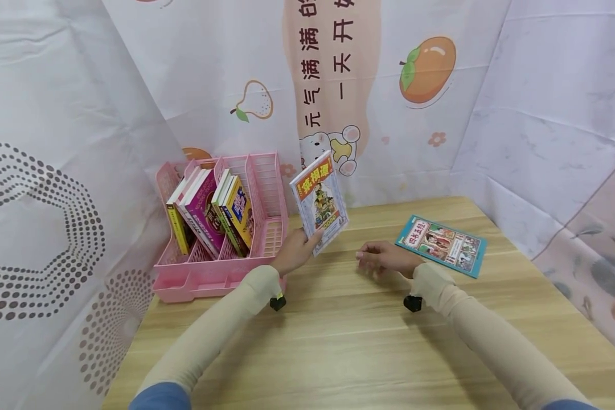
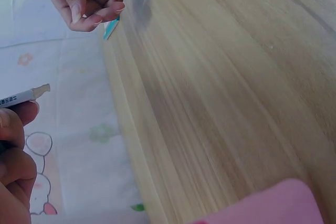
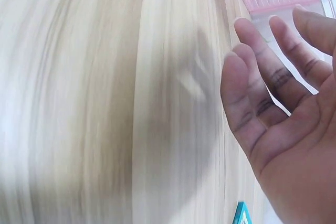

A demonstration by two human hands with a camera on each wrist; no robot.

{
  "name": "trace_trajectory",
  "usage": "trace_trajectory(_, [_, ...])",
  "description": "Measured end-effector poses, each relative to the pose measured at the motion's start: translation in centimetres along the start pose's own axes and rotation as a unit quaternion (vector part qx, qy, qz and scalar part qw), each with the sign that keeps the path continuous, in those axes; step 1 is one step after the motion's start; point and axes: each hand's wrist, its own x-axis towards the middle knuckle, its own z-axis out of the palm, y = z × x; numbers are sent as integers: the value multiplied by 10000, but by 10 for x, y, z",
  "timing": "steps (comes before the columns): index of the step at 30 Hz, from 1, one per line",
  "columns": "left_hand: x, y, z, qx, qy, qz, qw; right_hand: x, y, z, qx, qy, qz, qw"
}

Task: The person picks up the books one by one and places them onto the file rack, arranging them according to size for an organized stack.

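Note:
In the head view my left hand (image 1: 293, 251) pinches a light-blue patterned book (image 1: 320, 199) by its lower edge, thumb on the cover. The book stands tilted above the table, its cover with a red and yellow title facing me. Only its edge (image 2: 18, 98) shows in the left wrist view, between the fingers. My right hand (image 1: 386, 259) hovers over the table with loosely bent fingers and nothing in them; the right wrist view shows its bare palm (image 3: 294, 140). Just right of it a teal book (image 1: 443, 245) lies flat on the table.
A pink book rack (image 1: 220, 279) stands at the left, close to my left hand. Several books lean in its slots, among them a purple book (image 1: 205, 208) and a yellow book (image 1: 241, 210). A printed cloth (image 1: 420, 154) hangs behind the wooden table (image 1: 338, 353).

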Motion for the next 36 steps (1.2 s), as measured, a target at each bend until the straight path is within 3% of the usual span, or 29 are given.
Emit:
trace_trajectory(4, [-5,-6,-10,-3,63,-123,9999,5,-5,8,39,-56,-55,10000])
trace_trajectory(9, [-9,-10,-21,233,477,-169,9984,11,-7,15,223,-127,-32,9997])
trace_trajectory(15, [-16,-14,-34,0,868,-232,9960,17,-8,22,224,-179,-99,9995])
trace_trajectory(25, [-31,-28,-55,227,1210,57,9924,30,-16,39,179,-306,-307,9989])
trace_trajectory(36, [-51,-37,-72,388,1643,-293,9852,48,-36,67,1,-617,-529,9967])
